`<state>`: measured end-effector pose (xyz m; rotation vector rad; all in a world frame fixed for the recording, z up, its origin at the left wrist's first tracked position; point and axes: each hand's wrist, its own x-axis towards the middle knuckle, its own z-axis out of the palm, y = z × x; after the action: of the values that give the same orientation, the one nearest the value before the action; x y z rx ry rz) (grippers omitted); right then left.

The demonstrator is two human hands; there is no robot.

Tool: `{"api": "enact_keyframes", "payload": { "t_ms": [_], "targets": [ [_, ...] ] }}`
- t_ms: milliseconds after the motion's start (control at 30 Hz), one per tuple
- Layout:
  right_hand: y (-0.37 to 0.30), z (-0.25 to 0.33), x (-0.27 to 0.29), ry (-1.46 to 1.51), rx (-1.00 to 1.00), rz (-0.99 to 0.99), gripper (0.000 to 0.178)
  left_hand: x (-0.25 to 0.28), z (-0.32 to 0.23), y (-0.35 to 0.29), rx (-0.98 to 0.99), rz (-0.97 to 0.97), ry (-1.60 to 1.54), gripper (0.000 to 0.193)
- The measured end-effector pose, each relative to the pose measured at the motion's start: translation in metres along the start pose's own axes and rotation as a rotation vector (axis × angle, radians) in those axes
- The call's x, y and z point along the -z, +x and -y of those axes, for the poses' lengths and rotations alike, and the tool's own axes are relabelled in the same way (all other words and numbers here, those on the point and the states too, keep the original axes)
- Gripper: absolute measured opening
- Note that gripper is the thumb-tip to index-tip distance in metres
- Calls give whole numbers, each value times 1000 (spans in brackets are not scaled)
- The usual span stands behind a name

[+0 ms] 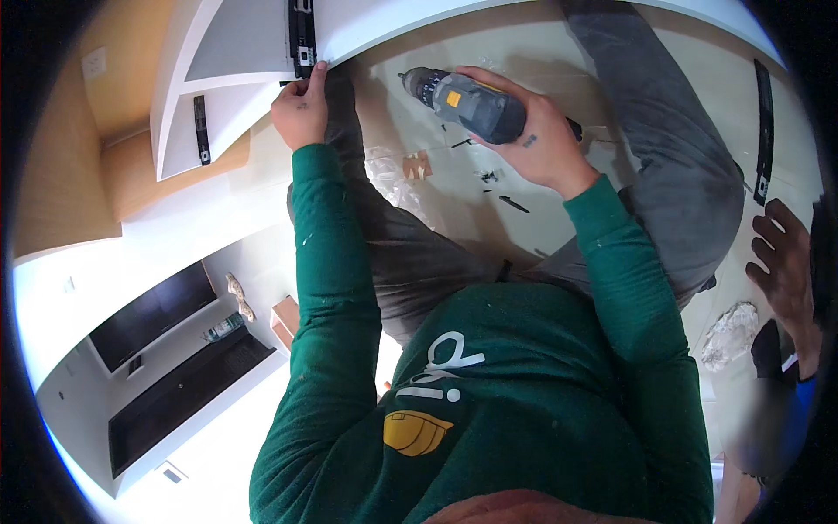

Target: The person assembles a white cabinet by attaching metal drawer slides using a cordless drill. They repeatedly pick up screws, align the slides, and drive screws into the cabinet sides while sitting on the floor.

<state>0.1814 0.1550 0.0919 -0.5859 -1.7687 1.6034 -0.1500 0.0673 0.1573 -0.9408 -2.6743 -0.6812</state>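
My left hand (299, 112) is closed at the lower end of a black drawer slide (302, 39), its thumb pointing up along the white cabinet panel (249, 39). The fingers behind the slide are partly hidden. In my right hand (546, 144) is a grey and black cordless drill (483, 109) with a yellow patch. It is held over the floor between my legs, its chuck (425, 85) pointing left toward the cabinet. The drill's handle is mostly hidden under its body and my palm.
Another slide (202, 131) sits on a lower panel. Floor: clear plastic (393, 179), cardboard (416, 165), small hardware (487, 176) and a black strip (514, 204). On the right, a co-worker's hand (779, 249) is near a long slide (765, 131). My legs (663, 113) flank the work.
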Motion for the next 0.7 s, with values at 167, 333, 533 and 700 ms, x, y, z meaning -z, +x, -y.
{"api": "enact_keyframes", "payload": {
  "t_ms": [167,333,533,700],
  "targets": [
    [1,10,-6,102,-57,36,67,3,10,-7,-59,-21,-37,59],
    [3,8,-11,162,40,-18,66,6,10,-11,-32,5,-62,58],
    [2,17,-10,316,-168,-18,51,10,16,-24,147,66,-268,63],
    [4,26,-18,610,-314,-7,35,4,7,-30,135,54,-354,65]
  ]
}}
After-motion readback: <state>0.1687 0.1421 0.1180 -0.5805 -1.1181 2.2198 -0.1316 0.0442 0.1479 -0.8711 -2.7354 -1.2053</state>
